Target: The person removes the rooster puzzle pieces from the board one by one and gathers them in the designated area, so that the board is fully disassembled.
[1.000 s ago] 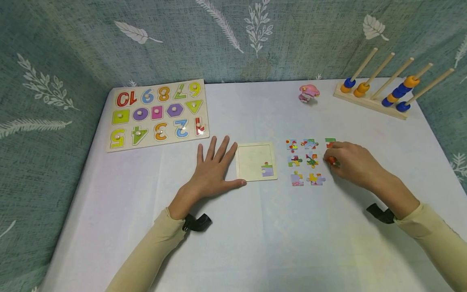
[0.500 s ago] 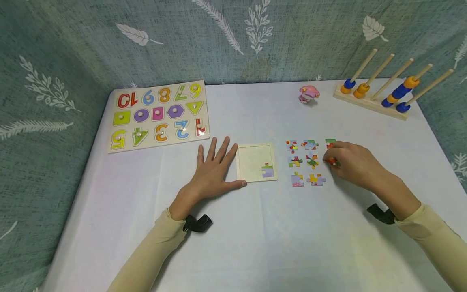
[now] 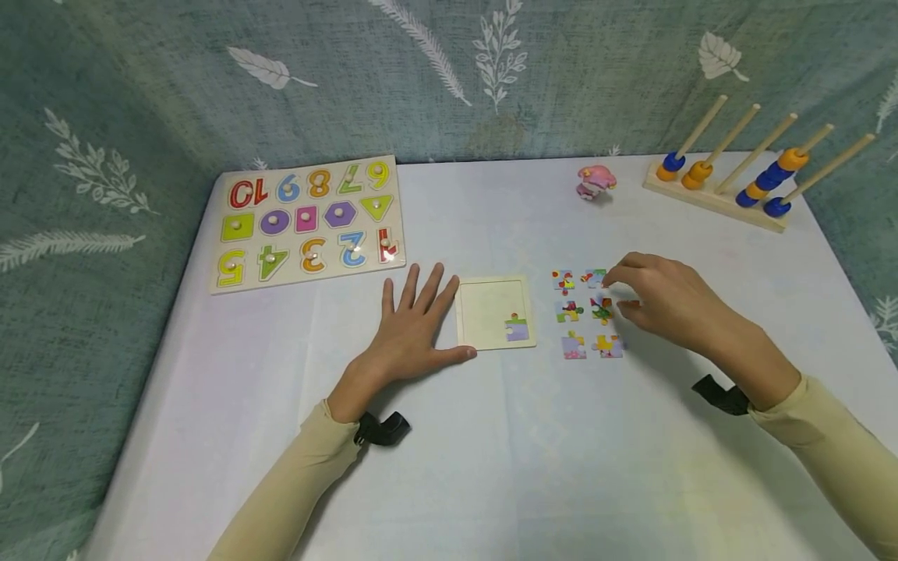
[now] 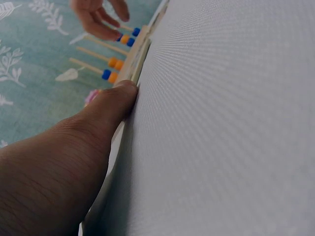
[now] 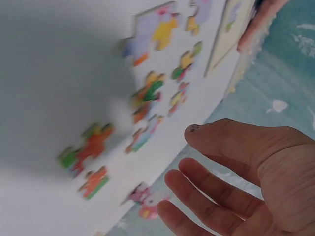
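Note:
My left hand (image 3: 407, 339) lies with fingers spread beside a square wooden puzzle tray (image 3: 484, 312), its index fingertip and thumb at the tray's left edge. One purple-and-green jigsaw piece (image 3: 516, 331) sits in the tray's lower right corner. To the right, several loose jigsaw pieces (image 3: 574, 347) lie in rows. My right hand (image 3: 677, 304) hovers over their right side, thumb and fingers apart, with nothing between them. Beneath it, hidden in the head view, a red-and-green jigsaw piece (image 5: 93, 147) and a smaller-looking one (image 5: 96, 183) lie on the table in the right wrist view.
A wooden number-and-shape board (image 3: 288, 269) lies at the back left. At the back stands a small pink figurine (image 3: 595, 181). A bead stacker (image 3: 715, 204) with wooden pegs and blue and orange beads occupies the back right, before the curtain (image 3: 393, 101).
My right hand has let go of the red-and-green jigsaw piece, risen and shifted slightly left, its fingers parting. My left hand stays in place at the tray.

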Available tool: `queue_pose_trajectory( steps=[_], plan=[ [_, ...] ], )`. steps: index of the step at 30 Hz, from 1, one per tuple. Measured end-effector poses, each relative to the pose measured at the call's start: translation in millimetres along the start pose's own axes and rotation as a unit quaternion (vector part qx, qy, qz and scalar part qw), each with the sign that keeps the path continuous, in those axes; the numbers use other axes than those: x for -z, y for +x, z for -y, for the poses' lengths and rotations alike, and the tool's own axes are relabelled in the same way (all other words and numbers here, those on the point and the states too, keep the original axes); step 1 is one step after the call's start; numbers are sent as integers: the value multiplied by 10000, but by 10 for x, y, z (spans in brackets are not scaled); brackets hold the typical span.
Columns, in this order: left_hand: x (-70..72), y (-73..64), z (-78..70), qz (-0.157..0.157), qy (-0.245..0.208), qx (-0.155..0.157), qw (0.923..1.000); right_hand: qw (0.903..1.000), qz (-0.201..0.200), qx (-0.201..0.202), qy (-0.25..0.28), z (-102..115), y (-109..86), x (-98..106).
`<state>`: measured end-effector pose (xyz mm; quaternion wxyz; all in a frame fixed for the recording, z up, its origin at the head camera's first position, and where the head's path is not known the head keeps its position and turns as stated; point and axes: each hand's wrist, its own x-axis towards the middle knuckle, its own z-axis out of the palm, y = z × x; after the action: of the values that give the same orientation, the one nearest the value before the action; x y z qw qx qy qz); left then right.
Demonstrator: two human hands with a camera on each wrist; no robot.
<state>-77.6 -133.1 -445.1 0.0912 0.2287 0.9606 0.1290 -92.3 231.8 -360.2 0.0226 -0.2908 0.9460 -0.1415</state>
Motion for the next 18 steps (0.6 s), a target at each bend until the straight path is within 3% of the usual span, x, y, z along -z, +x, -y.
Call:
queue_pose_trajectory(
  steps=[11, 18],
  plan=[
    [-10, -5, 2, -13, -27, -10, 10000, 9997, 205, 88, 49, 219, 208, -13],
    [-10, -3, 13, -34, 35, -26, 10000, 9990, 163, 381, 139, 337, 311, -89]
  ],
)
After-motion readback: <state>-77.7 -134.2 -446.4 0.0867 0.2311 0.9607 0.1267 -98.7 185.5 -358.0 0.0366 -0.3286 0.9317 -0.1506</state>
